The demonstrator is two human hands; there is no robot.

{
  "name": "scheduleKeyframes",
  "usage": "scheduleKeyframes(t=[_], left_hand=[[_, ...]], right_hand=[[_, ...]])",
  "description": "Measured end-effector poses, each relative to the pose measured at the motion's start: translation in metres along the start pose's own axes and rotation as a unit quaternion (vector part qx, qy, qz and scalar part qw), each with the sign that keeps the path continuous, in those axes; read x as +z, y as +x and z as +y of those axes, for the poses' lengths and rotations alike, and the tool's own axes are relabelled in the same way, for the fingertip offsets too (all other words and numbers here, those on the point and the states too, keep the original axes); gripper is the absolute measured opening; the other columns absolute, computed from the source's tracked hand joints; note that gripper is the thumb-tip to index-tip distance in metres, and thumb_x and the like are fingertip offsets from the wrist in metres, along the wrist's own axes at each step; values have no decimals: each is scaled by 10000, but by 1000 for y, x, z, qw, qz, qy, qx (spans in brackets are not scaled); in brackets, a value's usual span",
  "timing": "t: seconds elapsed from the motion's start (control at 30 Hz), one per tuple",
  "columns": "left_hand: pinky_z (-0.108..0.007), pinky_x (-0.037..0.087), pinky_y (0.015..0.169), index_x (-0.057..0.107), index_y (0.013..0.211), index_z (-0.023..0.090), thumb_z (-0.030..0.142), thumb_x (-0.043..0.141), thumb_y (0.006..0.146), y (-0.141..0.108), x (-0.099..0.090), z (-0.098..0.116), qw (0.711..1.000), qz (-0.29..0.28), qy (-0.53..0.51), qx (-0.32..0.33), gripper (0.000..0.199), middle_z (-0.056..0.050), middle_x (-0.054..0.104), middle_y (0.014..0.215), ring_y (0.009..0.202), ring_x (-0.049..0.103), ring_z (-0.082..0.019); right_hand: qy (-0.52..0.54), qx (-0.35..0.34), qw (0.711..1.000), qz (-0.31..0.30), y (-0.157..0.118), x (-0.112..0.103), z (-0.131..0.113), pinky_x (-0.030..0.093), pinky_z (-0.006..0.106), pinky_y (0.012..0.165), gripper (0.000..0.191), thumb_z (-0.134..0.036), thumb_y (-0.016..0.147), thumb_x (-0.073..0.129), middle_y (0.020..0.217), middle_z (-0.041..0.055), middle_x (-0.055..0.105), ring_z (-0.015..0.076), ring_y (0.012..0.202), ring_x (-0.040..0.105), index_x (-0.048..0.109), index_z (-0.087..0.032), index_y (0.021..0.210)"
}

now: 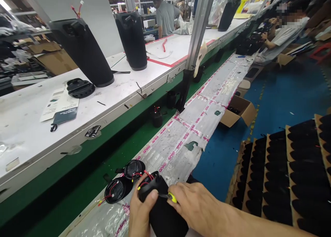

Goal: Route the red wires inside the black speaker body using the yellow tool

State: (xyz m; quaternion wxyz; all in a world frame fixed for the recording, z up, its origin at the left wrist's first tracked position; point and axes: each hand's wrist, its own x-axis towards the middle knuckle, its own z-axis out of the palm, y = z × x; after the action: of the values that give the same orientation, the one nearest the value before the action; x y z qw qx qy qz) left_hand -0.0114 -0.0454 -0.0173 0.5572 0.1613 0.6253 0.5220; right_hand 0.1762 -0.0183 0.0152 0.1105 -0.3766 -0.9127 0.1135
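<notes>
My left hand (141, 211) is wrapped round a black cylindrical speaker housing (167, 218), with the thumb on its upper rim. The housing leans toward me, and red and yellow-tipped wires stick out of its open top. In my right hand (193, 202) is a yellow-handled tool (172, 197). Its thin tip touches or lies close to the housing's rim; whether it is a blade or a driver I cannot tell. Just beyond my left hand stand two more black housings, one with a wired top (115, 191) and another (134, 168) behind it.
A plastic-covered ledge (178, 140) runs away from me beside a green belt (124, 144). On the raised white shelf (33, 102) stand tall black housings (82, 54). An open carton (239, 109) and racks of black parts (276, 171) are at right. A co-worker (287, 33) sits farther along.
</notes>
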Motion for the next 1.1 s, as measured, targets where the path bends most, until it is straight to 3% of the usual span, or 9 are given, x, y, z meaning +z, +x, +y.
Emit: scheduleKeyframes(t=[0.1,0.23,0.43,0.7,0.87,1.1], left_hand=[[-371,573,930,630,1326,195,540,874,671,-3,1,5,999,7,-29,-24,780,-97,766,1168,1145,691,-345],[-430,564,981,575,1400,198,546,883,645,-6,1,12,999,-20,-30,-7,887,-114,762,1174,1195,666,-385],[-457,575,961,544,1423,195,538,902,604,-7,1,13,999,-35,-25,-10,958,-134,756,1184,1162,678,-407],[-390,559,931,545,1425,192,553,905,576,-5,-6,12,999,-32,20,5,991,-134,750,1214,1136,689,-374],[-399,564,892,591,1392,187,570,897,566,-1,-6,15,997,-49,55,24,960,-132,756,1183,1085,695,-380],[-462,470,1052,612,1364,202,580,894,573,1,2,23,990,-92,95,47,921,-132,739,1243,1177,660,-399]], right_hand=[[25,2,1000,16,1,-12,5,386,348,597,28,-237,1048,487,847,-2,646,198,703,657,468,-221,1062],[-33,33,998,-35,6,-25,11,345,369,563,103,-268,1036,540,805,-23,621,208,644,633,452,-249,985],[-70,-37,995,-61,16,-25,13,327,383,515,152,-230,991,619,828,-6,621,217,673,608,472,-224,1032],[-84,-59,992,-77,23,-29,13,327,365,487,160,-146,941,616,817,7,634,207,652,601,499,-200,1036],[-120,-107,985,-64,24,-34,26,281,360,476,304,-66,819,603,798,18,609,213,641,561,500,-184,1080],[-157,-130,977,-60,22,-39,39,231,359,477,253,-63,835,552,776,20,579,207,610,533,509,-186,1052]])
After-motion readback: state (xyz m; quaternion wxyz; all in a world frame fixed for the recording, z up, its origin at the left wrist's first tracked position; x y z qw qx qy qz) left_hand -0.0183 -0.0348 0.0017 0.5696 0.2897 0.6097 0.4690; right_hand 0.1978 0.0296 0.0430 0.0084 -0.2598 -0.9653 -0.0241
